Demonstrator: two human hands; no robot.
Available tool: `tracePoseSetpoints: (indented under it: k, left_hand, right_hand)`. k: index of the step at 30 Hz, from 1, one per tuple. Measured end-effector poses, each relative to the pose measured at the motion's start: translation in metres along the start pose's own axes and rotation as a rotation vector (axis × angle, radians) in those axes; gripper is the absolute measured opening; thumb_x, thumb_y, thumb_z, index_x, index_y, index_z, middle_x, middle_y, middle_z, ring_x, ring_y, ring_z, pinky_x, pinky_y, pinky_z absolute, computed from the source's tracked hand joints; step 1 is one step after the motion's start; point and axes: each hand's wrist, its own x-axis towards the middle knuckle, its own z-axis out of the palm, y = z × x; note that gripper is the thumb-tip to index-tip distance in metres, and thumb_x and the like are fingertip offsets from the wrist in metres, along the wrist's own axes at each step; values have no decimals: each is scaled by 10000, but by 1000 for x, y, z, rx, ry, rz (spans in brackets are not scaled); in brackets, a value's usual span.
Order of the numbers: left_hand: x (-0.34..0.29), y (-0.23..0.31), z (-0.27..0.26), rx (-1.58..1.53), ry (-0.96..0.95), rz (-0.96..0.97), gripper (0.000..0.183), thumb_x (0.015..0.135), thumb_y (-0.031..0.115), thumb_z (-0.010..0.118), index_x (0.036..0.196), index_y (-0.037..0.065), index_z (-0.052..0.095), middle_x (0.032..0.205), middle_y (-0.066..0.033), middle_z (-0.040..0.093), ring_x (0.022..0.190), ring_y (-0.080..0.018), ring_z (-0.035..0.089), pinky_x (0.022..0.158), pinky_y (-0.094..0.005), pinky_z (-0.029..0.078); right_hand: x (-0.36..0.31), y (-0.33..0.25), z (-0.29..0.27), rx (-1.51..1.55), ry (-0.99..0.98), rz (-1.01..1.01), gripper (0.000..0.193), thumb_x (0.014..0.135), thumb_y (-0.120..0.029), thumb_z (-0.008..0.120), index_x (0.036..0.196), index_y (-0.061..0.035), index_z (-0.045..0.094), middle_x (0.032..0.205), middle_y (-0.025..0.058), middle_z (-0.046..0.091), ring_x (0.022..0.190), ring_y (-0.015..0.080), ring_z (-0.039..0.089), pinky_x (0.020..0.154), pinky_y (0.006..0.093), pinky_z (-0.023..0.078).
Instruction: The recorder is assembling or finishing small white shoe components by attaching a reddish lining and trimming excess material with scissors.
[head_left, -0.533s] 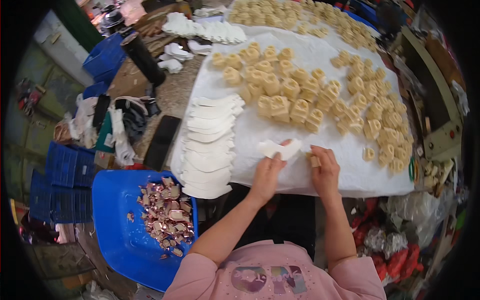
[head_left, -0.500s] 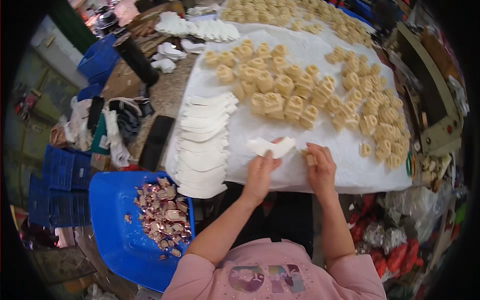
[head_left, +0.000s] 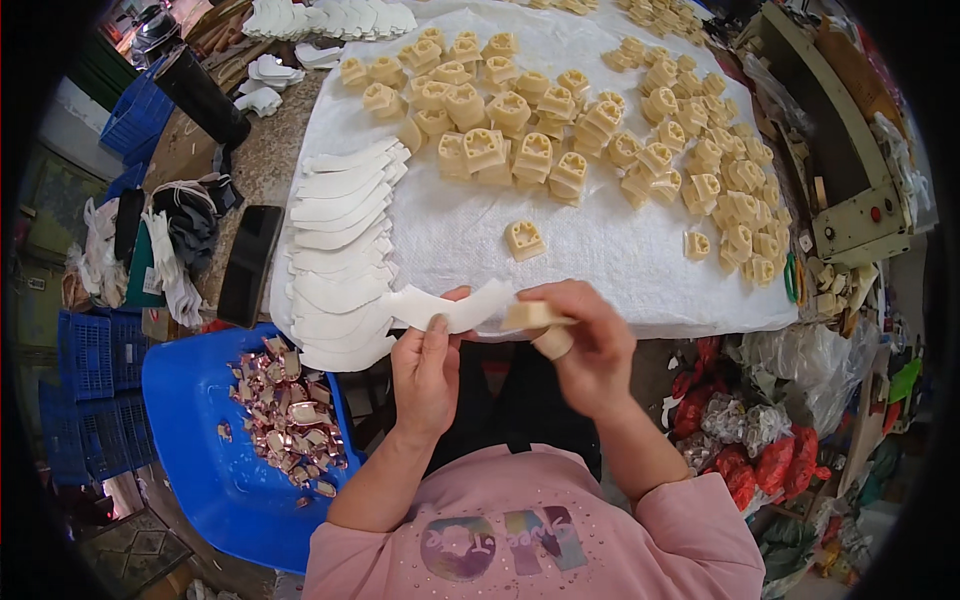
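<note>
looking from far away, i see a curved white piece (head_left: 472, 313) by the near edge of a white sheet (head_left: 440, 240). the left hand (head_left: 425, 373) has it in a pinching grip, thumb on top. just beside its right end, the right hand (head_left: 592, 350) has its grip wrapped around a cream thing (head_left: 533, 315), too blurry to tell if it is one block or two. a bit past the hands, one cream block (head_left: 525, 240) sits alone on the sheet. behind it is a big bunch of blocks (head_left: 485, 152). to the left, more white pieces (head_left: 338, 211) lie in an overlapping row. below them, a blue tub (head_left: 195, 460) holds shiny pink bits (head_left: 300, 415).
</note>
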Motion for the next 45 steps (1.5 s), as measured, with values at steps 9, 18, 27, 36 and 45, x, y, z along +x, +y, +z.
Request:
tracePoseSetpoints:
  k: [9,18,27,36,45]
  left_hand:
    - [-20,17,15,-150,-71,-153,391,985,179,340,1247,-97,428,1217,-165,516,1120,-212,520,955,-351,426]
    - [-23,16,22,-63,-71,-80,370,988,138,360,1232,-127,443,1217,-175,521,1095,-184,529,935,-309,434]
    - [-25,17,20,305,-70,18,393,980,163,356,1215,-136,455,1200,-193,529,1111,-224,525,934,-328,429]
    - [-14,43,13,684,12,195,291,954,112,431,1079,-116,561,939,-115,623,840,-131,568,772,-240,442]
    - [-15,29,17,887,-27,314,170,883,11,510,988,-81,606,771,-107,590,633,-146,516,591,-243,419]
  right_hand:
    - [-11,13,25,-160,61,-370,428,715,128,595,1095,-65,564,1004,120,601,877,295,578,761,355,487]
    - [-10,14,25,-204,87,-379,498,649,148,618,1093,-72,568,983,101,606,862,271,557,702,316,489]
    - [-6,12,25,-435,110,-382,446,748,96,601,1118,-138,512,974,76,627,812,236,485,696,321,412]
    - [-2,1,14,-629,52,-410,315,610,-48,685,902,-136,611,859,-15,614,802,215,475,746,388,272]
    - [1,-16,11,-856,-179,-157,219,552,-23,620,743,-118,575,736,-14,474,758,192,454,746,425,245]
